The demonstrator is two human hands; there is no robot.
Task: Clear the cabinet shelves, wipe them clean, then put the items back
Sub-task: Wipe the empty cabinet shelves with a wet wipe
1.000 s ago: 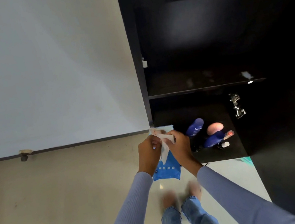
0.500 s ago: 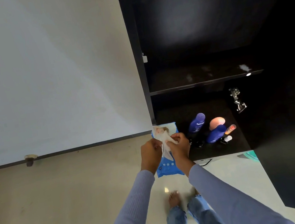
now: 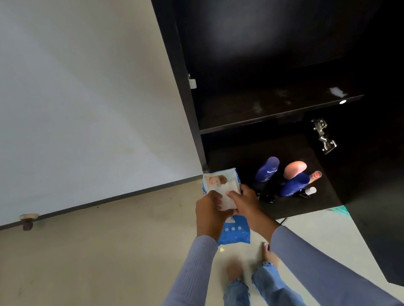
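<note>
Basically left hand (image 3: 209, 215) grips the blue plastic wet-wipe pack (image 3: 233, 236) above the floor by the dark cabinet (image 3: 282, 109), right hand (image 3: 246, 203) fingers pinching the white wipe (image 3: 226, 199): brace pack, pull one sheet steadily.

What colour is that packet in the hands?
Blue, with white dots and a picture on the packet; head view.

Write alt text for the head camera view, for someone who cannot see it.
A person's left hand and right hand pull a white wipe from a blue plastic wipes pack, held above a beige floor. Beside them an open dark cabinet has blue bottles on its bottom shelf.
</note>
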